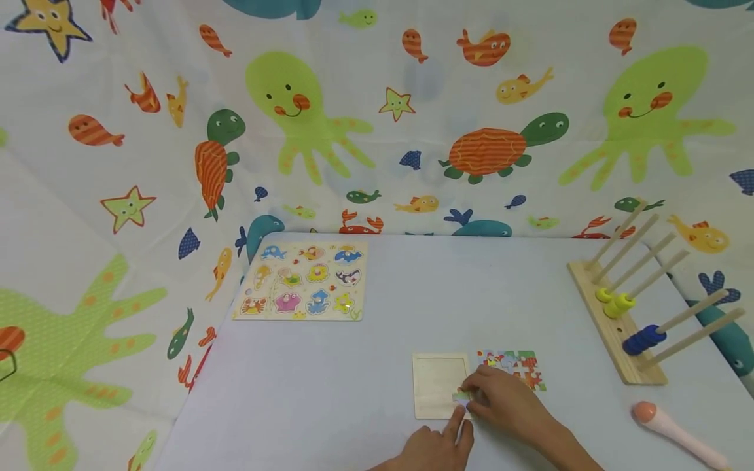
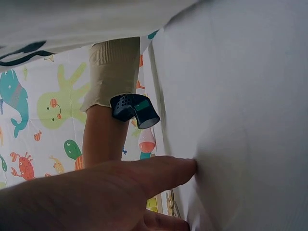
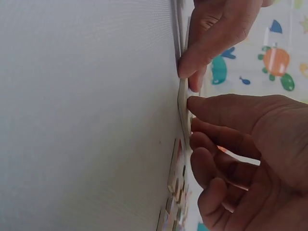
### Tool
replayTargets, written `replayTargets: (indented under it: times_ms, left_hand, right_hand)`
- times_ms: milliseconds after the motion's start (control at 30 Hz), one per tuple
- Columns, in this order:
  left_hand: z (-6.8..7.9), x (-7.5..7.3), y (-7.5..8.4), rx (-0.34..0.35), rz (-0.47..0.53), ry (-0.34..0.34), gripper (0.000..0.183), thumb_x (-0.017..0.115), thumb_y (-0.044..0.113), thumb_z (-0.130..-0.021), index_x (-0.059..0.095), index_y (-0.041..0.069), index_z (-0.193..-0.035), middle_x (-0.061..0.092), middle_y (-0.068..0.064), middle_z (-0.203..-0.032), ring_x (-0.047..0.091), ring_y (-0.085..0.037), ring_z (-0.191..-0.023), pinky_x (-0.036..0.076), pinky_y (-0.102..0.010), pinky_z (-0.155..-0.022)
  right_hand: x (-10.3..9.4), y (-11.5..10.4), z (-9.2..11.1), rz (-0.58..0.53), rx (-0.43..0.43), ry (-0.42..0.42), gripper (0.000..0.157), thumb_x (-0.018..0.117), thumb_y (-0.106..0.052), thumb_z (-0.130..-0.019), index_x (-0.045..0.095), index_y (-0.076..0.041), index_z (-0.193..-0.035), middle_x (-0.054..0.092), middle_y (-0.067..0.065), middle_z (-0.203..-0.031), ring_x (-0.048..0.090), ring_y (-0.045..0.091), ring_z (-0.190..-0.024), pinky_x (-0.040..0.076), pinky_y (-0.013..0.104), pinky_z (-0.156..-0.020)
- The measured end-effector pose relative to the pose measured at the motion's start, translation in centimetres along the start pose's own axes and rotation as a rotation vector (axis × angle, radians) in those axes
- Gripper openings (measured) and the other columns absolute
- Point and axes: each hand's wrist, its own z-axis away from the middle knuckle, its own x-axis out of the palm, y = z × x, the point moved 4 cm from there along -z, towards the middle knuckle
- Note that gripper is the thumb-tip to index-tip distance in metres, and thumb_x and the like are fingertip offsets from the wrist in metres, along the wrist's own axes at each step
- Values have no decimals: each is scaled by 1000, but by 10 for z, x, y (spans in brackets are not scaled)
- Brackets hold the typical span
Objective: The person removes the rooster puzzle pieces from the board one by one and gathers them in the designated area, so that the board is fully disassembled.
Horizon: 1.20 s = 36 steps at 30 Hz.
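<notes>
A shallow wooden puzzle tray point(image 1: 432, 386) lies near the front of the white table, with a green and lilac jigsaw piece point(image 1: 461, 398) at its lower right corner. My right hand point(image 1: 509, 402) pinches this piece between thumb and fingers. From the front, my left hand point(image 1: 438, 448) reaches to the same corner, its extended index finger touching the tray edge by the piece. In the right wrist view the left hand point(image 3: 219, 36) and right hand point(image 3: 255, 154) meet close together at the thin tray. Other jigsaw pieces point(image 1: 527, 358) lie joined or close together just right of the tray, partly behind my right hand.
A peg puzzle board point(image 1: 303, 281) with sea animals sits at the back left. On the right stands a wooden peg rack point(image 1: 618, 327) with yellow and blue rings. A pink stick with an orange tip point(image 1: 677, 432) lies before it. A printed cloth point(image 1: 412, 98) hangs behind.
</notes>
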Motion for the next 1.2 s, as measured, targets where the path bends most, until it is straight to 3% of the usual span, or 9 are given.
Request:
replayTargets:
  times_ms: [233,600,933,1200]
  left_hand:
    - [-1,3,1,-1,7,-49,73,45,64,-94,47,9,-141,46,-6,-147,41,-3,-43,31,-20,-42]
    - [5,-1,4,22,-58,20,73,41,65,-95,49,7,-140,49,-7,-145,23,-3,-36,22,-17,-35]
    - [3,-3,4,1,-78,-24,73,46,65,-93,47,9,-141,46,-3,-148,32,-4,-41,27,-19,-37]
    - [0,-2,3,-1,-79,-60,74,57,62,-89,47,12,-144,44,-1,-150,35,-3,-41,30,-17,-39]
  right_hand:
    - [1,0,-1,-29,-1,-7,19,82,-15,-76,70,-19,-91,57,-17,-87,51,0,-76,48,28,-66]
    - [3,9,0,-296,120,-91,20,75,-9,-83,64,-24,-87,54,-17,-75,49,3,-68,44,25,-59]
    - [3,12,0,-399,104,-86,19,71,-4,-85,65,-23,-87,60,-16,-75,53,3,-68,46,25,-61]
    - [1,23,1,-453,161,-46,15,72,-7,-86,67,-21,-89,61,-13,-76,55,6,-68,47,26,-60]
